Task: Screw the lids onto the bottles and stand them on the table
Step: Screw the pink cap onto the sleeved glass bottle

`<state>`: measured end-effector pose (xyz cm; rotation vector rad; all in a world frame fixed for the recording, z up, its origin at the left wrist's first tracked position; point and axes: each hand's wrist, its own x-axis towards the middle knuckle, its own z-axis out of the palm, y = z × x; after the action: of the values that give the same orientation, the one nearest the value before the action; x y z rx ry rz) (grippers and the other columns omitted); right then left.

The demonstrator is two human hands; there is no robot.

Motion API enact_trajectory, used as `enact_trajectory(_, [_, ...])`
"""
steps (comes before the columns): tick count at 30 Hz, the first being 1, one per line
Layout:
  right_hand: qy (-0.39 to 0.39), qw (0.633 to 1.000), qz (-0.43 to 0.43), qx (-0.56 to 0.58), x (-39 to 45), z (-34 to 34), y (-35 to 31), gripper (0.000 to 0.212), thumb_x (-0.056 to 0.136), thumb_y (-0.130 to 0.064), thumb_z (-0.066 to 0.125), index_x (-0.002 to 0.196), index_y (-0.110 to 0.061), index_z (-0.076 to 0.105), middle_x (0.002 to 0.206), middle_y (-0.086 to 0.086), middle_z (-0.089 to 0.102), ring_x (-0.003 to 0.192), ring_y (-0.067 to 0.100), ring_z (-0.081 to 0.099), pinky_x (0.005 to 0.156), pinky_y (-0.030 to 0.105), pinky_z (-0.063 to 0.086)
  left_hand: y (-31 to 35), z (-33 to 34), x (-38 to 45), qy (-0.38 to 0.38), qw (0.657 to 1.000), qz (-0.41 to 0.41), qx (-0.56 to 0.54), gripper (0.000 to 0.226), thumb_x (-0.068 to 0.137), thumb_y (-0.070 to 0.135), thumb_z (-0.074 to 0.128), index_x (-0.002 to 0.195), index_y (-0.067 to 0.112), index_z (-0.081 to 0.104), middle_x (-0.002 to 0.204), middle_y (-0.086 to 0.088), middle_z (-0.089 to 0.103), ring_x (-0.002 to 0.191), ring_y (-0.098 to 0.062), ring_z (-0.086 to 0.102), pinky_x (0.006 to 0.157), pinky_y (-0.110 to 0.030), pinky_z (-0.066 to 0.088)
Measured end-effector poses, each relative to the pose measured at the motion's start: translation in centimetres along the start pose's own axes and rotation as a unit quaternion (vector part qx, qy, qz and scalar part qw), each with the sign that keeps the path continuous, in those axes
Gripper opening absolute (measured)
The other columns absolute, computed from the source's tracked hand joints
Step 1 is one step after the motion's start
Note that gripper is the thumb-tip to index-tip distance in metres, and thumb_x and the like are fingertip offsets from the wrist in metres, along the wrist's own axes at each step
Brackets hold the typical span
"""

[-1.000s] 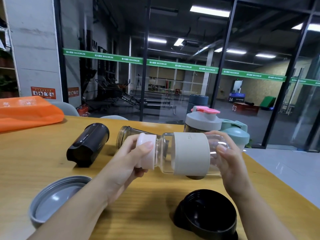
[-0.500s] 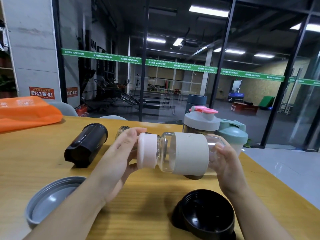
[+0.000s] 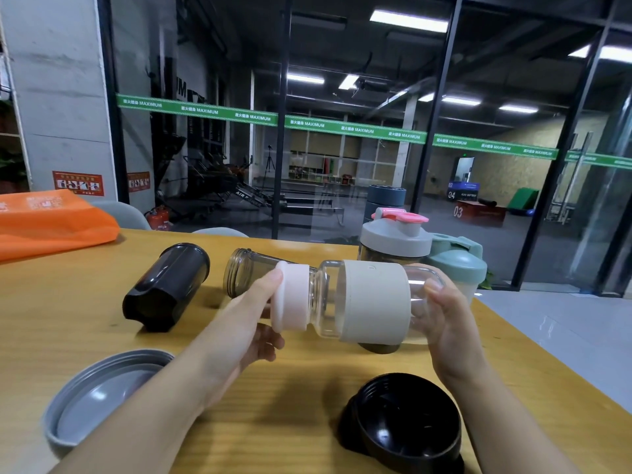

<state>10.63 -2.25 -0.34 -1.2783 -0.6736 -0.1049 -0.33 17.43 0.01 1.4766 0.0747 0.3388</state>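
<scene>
I hold a clear glass bottle [image 3: 374,301] with a beige sleeve level above the table, its neck pointing left. My right hand [image 3: 444,318] grips its base end. A pale pink lid [image 3: 290,299] sits on the neck, and my left hand [image 3: 254,323] grips it with thumb on top and fingers beneath. A black bottle [image 3: 167,285] and a smoky clear bottle [image 3: 242,273] lie on their sides without lids. A grey lid [image 3: 102,401] and a black lid [image 3: 403,422] lie upside down near the front edge.
Two capped shakers stand at the back right: one with a grey and pink lid [image 3: 396,234], one mint green [image 3: 460,263]. An orange bag [image 3: 51,220] lies at the far left. The wooden table [image 3: 68,323] ends at a slanted right edge, with floor beyond.
My left hand has turned on the pink lid: the fingers that were spread over it now sit under it with the thumb on top. The bottle stays level in my right hand.
</scene>
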Motion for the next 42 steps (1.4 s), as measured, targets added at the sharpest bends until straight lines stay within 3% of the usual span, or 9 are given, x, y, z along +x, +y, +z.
enact_trajectory(2, [0.006,1.000,0.003,0.001,0.0,0.0,0.0,0.033,0.069,-0.026,0.040,0.089,-0.013,0.063,0.069,-0.001,0.070,0.056,0.014,0.061,0.046,0.028,0.046,0.0,-0.3,0.0,-0.026,0.999,0.020,-0.003,0.037,0.075,0.052,0.062,0.098,0.023,0.072,0.080,-0.004,0.060,0.066,-0.016,0.050,0.059,-0.030,0.039])
enact_trajectory(5, [0.018,1.000,0.007,0.004,0.1,-0.2,0.0,0.033,0.070,-0.027,0.040,0.089,-0.012,0.063,0.070,0.000,0.070,0.057,0.015,0.061,0.051,0.034,0.041,-0.3,-0.9,0.2,-0.088,0.994,0.058,0.011,0.059,0.059,0.049,0.058,0.117,0.036,0.065,0.097,0.001,0.067,0.079,-0.013,0.055,0.067,-0.031,0.040])
enact_trajectory(9, [0.025,1.000,0.012,0.013,0.0,-0.3,-0.1,0.030,0.069,-0.027,0.041,0.083,-0.015,0.064,0.067,-0.002,0.069,0.055,0.014,0.058,0.051,0.033,0.039,-0.3,-0.9,0.3,-0.079,0.994,0.073,-0.031,0.072,0.052,0.037,0.062,0.123,0.036,0.058,0.111,0.005,0.067,0.085,-0.010,0.062,0.075,-0.034,0.045])
enact_trajectory(16, [0.001,1.000,0.021,-0.001,0.0,-0.1,0.0,0.031,0.070,-0.028,0.041,0.085,-0.014,0.065,0.070,0.001,0.071,0.056,0.017,0.062,0.047,0.030,0.043,0.2,-0.7,0.1,-0.018,0.991,0.120,-0.062,0.034,0.077,0.024,0.063,0.110,0.015,0.065,0.092,0.003,0.069,0.078,-0.009,0.062,0.061,-0.025,0.052])
enact_trajectory(20, [-0.015,1.000,0.015,0.001,0.0,-0.1,-0.1,0.043,0.057,-0.042,0.052,0.086,-0.013,0.067,0.072,0.005,0.072,0.059,0.019,0.064,0.049,0.030,0.046,0.2,-0.2,0.0,0.018,0.985,0.152,-0.074,0.032,0.071,0.023,0.061,0.102,0.014,0.065,0.086,0.005,0.070,0.074,-0.007,0.063,0.062,-0.023,0.053])
enact_trajectory(25, [-0.024,0.999,0.023,0.002,0.0,-0.1,0.0,0.040,0.067,-0.032,0.044,0.092,-0.010,0.065,0.073,0.004,0.072,0.055,0.015,0.062,0.045,0.026,0.046,0.3,-0.2,0.2,0.052,0.976,0.182,-0.108,0.029,0.070,0.017,0.060,0.099,0.018,0.063,0.092,0.000,0.072,0.074,-0.005,0.064,0.065,-0.016,0.053])
enact_trajectory(30, [-0.023,1.000,0.016,-0.001,0.1,-0.1,0.1,0.060,0.053,-0.046,0.051,0.096,-0.007,0.064,0.076,0.007,0.072,0.059,0.019,0.063,0.046,0.027,0.047,-0.1,-0.5,0.6,0.060,0.993,0.090,-0.038,0.046,0.078,0.035,0.068,0.122,0.026,0.055,0.121,0.004,0.062,0.112,-0.013,0.059,0.091,-0.033,0.048])
enact_trajectory(36, [-0.018,1.000,0.018,-0.008,0.2,-0.3,0.3,0.060,0.054,-0.044,0.052,0.097,-0.005,0.063,0.075,0.007,0.071,0.060,0.021,0.062,0.046,0.030,0.048,-0.1,0.1,0.0,0.009,0.999,-0.043,-0.015,0.059,0.054,0.063,0.058,0.095,0.022,0.070,0.075,-0.003,0.063,0.070,-0.022,0.053,0.068,-0.034,0.044])
enact_trajectory(42, [-0.006,1.000,0.016,-0.013,0.2,-0.4,0.5,0.043,0.067,-0.030,0.045,0.096,-0.003,0.063,0.071,0.005,0.071,0.058,0.018,0.063,0.045,0.028,0.048,-0.1,-0.2,-0.2,-0.034,0.999,-0.012,-0.019,0.042,0.063,0.035,0.068,0.103,0.021,0.068,0.089,-0.007,0.059,0.081,-0.021,0.050,0.075,-0.037,0.044])
